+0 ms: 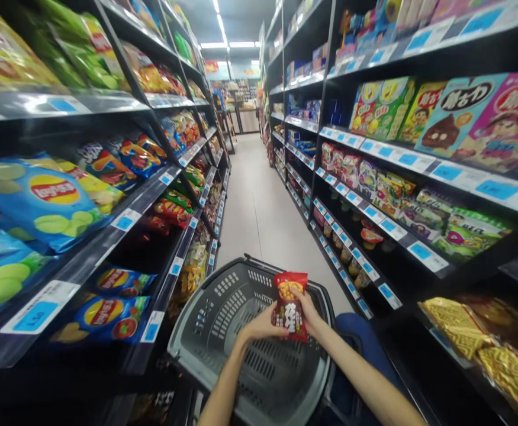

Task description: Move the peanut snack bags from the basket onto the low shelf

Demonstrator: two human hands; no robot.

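Note:
Between my two hands is a small red and brown snack packet (290,310) with pictures of round nuts and white lettering, held upright with its front toward me. My left hand (263,322) grips its left side and lower edge. At its right edge, my right hand (311,313) is closed on it, with some fingers hidden behind the packet. Directly below both hands is a grey plastic shopping basket (229,284) with slotted walls. Its visible floor bears nothing.
Shelves of chip bags (58,195) line the left side. On the right, shelves carry snack boxes (458,115), candy bags (472,231) and gold-wrapped packets (458,325). A pale tiled aisle floor (259,195) runs ahead between them toward a counter (247,121).

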